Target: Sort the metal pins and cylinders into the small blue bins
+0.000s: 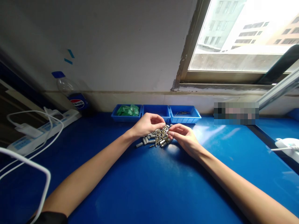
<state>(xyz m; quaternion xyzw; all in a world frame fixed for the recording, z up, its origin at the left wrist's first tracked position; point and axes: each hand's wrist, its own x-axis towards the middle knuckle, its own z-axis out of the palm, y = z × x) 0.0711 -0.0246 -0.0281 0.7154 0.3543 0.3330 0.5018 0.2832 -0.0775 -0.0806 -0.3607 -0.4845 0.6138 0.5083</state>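
A heap of small metal parts (161, 137), brass-coloured pins and grey cylinders among them, lies on the blue tabletop (144, 186). My left hand (149, 124) is over the heap's left side, thumb and forefinger closed in a pinch. Across from it, my right hand (184, 137) pinches at the heap's right edge, with a small shiny bit showing by its fingertips. What either hand holds is too small to make out. Behind them stand three joined blue trays: the left tray (126, 118) has green packets (128, 109), the right tray (187, 119) a few thin metal pins (182, 113).
The middle blue tray (156, 109) is partly behind my left hand. A cola bottle (72, 90) leans near the wall at left, beside a white power strip (46, 129) with looping white cables (46, 169). At right are a blurred object (235, 113) and a white device (288, 146).
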